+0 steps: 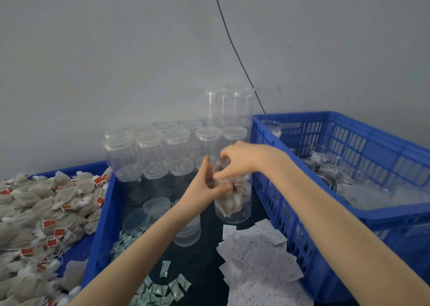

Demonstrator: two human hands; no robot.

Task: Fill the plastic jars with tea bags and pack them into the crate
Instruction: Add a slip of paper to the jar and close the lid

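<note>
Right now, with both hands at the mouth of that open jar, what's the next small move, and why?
Probably push the tea bags down into the open jar. The right hand and left hand are both at its mouth, bags are bunched near the top, and the jar's bottom looks unfilled. Loose lids lie nearby for capping afterwards.
</note>
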